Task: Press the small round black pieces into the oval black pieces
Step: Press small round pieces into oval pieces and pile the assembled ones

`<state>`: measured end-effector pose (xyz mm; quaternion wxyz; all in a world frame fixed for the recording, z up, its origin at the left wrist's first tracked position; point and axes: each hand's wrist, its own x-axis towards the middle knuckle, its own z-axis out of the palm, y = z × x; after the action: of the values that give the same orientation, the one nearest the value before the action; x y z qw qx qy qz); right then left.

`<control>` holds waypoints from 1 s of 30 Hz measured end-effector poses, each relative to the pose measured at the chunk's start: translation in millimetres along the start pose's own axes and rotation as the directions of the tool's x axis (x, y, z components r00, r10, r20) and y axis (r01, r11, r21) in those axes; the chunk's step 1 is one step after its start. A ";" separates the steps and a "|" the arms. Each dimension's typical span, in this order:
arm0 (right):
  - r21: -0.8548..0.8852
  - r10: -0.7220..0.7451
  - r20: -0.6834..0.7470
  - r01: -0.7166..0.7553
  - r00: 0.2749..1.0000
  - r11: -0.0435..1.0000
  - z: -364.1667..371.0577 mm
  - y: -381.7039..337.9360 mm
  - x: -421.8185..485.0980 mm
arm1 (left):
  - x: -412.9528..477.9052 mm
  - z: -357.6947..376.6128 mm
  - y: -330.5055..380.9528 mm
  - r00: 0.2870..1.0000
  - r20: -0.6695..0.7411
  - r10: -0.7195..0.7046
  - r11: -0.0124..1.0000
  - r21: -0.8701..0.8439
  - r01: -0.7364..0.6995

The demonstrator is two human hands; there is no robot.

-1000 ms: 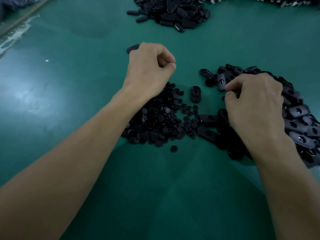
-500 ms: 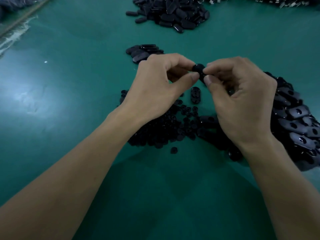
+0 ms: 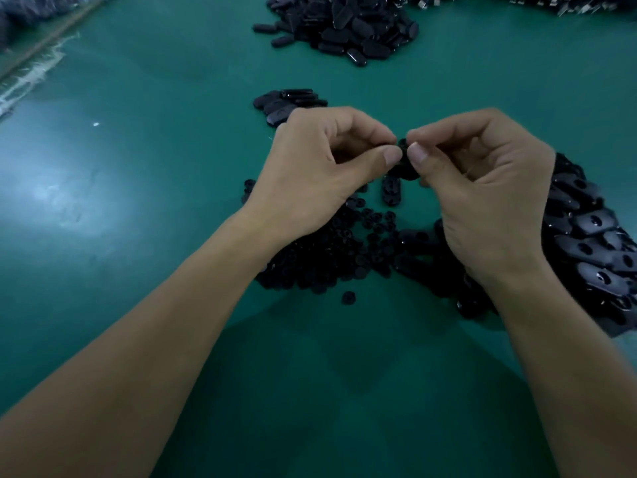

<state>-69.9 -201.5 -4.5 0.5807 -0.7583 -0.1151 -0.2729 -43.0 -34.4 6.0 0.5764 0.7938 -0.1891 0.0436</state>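
Mid-press, above the table (image 3: 138,236): left hand (image 3: 320,167) and right hand (image 3: 482,188) both pinch one oval (image 3: 406,169) between thumb and forefinger. The round is hidden; next likely needs a firm, square squeeze.

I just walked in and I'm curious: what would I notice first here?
The left hand and right hand are fingertip to fingertip in the middle, pinching a black piece together. Black heaps lie on the green table: rounds under the left wrist, ovals beside the right.
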 end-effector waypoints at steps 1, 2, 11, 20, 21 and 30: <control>-0.022 0.008 -0.010 -0.009 1.000 1.000 -0.1 0.7 -0.4 | 0.1 0.3 -1.0 1.000 -0.003 -0.016 1.000 -0.024 0.015; -0.048 0.025 -0.019 -0.026 0.999 0.998 -0.1 1.6 -1.2 | 0.3 0.6 -2.2 0.999 -0.013 -0.030 0.998 -0.055 0.030; -0.666 0.171 0.378 0.140 0.910 0.733 -0.6 3.6 -7.6 | 6.0 -1.9 -10.8 0.967 -0.227 -0.116 0.983 -0.167 0.078; -0.691 0.248 0.473 0.181 0.845 0.700 2.8 -3.5 -10.0 | 5.0 0.5 -9.9 0.957 -0.248 -0.151 0.973 -0.208 0.100; -0.691 0.245 0.471 0.182 0.847 0.700 3.1 -3.7 -10.1 | 4.8 1.0 -9.5 0.957 -0.249 -0.151 0.972 -0.212 0.099; -0.690 0.222 0.462 0.191 0.858 0.698 5.3 -5.1 -11.1 | 4.2 1.2 -10.5 0.953 -0.269 -0.140 0.977 -0.191 0.089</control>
<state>-80.1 -193.4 -7.3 0.1893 -0.9682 -0.1432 -0.0787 -35.6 -33.8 -2.6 0.6671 0.7349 -0.0619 0.1053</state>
